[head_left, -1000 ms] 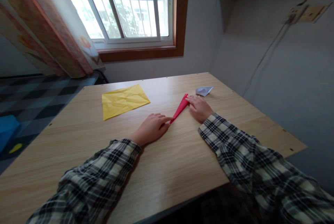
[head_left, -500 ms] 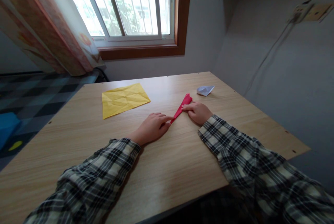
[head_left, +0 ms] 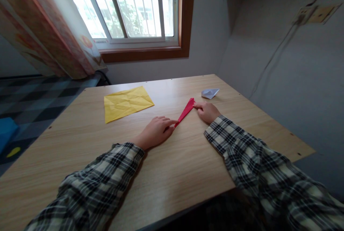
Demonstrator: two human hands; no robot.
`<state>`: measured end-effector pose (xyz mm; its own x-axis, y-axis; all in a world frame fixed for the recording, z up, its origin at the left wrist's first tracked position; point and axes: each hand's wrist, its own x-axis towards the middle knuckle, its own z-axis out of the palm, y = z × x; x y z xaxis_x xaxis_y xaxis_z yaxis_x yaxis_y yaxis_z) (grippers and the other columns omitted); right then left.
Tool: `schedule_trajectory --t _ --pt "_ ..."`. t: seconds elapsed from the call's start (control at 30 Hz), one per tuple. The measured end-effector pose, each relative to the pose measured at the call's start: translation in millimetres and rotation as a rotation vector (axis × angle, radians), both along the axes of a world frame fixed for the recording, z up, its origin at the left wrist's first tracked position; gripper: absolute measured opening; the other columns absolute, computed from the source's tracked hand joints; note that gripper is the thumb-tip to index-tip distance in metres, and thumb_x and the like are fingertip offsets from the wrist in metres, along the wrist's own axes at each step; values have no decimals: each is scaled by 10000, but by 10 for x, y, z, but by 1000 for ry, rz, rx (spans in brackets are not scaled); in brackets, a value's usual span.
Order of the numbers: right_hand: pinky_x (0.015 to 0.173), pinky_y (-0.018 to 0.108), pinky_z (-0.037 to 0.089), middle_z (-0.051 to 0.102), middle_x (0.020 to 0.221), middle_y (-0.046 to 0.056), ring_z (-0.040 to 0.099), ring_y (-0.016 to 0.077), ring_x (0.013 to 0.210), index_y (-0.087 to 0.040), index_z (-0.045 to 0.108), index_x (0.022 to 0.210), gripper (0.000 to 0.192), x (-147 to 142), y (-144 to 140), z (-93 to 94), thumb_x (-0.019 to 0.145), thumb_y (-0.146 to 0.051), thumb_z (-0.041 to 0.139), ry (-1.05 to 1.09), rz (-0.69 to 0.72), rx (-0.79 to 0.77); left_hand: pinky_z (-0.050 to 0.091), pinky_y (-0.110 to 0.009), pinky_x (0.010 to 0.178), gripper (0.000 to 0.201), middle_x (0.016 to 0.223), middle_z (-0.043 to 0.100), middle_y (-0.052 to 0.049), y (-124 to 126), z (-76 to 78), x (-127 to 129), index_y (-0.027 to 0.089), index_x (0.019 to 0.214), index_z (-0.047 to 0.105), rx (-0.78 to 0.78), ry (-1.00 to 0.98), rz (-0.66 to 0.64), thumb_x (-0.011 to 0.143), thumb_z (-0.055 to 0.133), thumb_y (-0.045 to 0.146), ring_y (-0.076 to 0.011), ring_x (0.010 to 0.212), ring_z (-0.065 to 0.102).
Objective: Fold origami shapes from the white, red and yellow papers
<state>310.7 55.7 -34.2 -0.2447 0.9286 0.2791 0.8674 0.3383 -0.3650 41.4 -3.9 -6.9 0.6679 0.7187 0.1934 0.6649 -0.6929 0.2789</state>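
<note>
Since half a second ago, the right hand (head_left: 207, 111) has slid along the red paper (head_left: 185, 112) toward its far tip, where it was pressing nearer the middle before; the left hand (head_left: 156, 131) has not shifted.

Right fingertips now press on the far, wider end of the red paper, the fingers curled and flat against it rather than pinching; nothing is lifted. Left hand lies palm down on the table (head_left: 166, 173), its forefinger stretched out and pinning the near, pointed end of the same paper. Neither hand closes around anything: both press the strip flat between them.

Red paper is folded into a long narrow sliver lying flat on the wood, running slantwise from the left forefinger up and away to the right fingertips, about mid-table.

Just beyond the right hand, near the far right corner, sits a small white folded paper (head_left: 210, 93), apart from the hand. Well to the left lies a yellow sheet (head_left: 126, 103), creased and opened flat. Both forearms wear plaid sleeves (head_left: 107, 177). Behind the table are a window (head_left: 129, 5) and a curtain (head_left: 48, 26).
</note>
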Motion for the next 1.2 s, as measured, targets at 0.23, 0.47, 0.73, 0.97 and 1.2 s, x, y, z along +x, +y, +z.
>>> schedule_trajectory --t 0.23,0.47,0.73,0.97,1.2 --pt "1173 391 390 656 1376 88 585 230 1314 -176 730 1225 424 32 22 1 874 -80 512 -73 -31 -29 498 -417 931 351 1088 762 -98 -6 1 5 196 1248 706 -5 3 12 974 489 225 -242 984 684" --pt "1211 466 311 649 1388 79 530 230 1372 -201 765 1135 358 -79 -64 35 890 -108 522 -116 108 15 496 -400 933 365 1118 761 -94 -7 7 7 193 1260 704 4 20 14 969 485 220 -240 995 685" --pt "1182 507 326 717 1280 59 607 234 1287 -221 778 1094 370 -183 -188 80 856 -82 532 -112 276 59 496 -397 927 360 1092 764 -91 -5 4 6 196 1266 700 9 11 0 973 492 220 -237 979 687" --pt "1160 512 339 727 1264 45 617 230 1269 -236 774 1106 379 -206 -237 110 860 -85 527 -98 398 57 499 -407 906 340 1073 766 -89 4 -10 4 198 1230 713 24 8 -9 972 494 225 -241 964 686" --pt "1143 561 338 730 1257 38 641 227 1232 -290 771 1101 340 -243 -275 104 919 -134 531 -86 502 56 496 -400 901 339 1093 766 -90 5 -7 8 204 1236 710 21 26 -9 979 491 234 -239 973 687"
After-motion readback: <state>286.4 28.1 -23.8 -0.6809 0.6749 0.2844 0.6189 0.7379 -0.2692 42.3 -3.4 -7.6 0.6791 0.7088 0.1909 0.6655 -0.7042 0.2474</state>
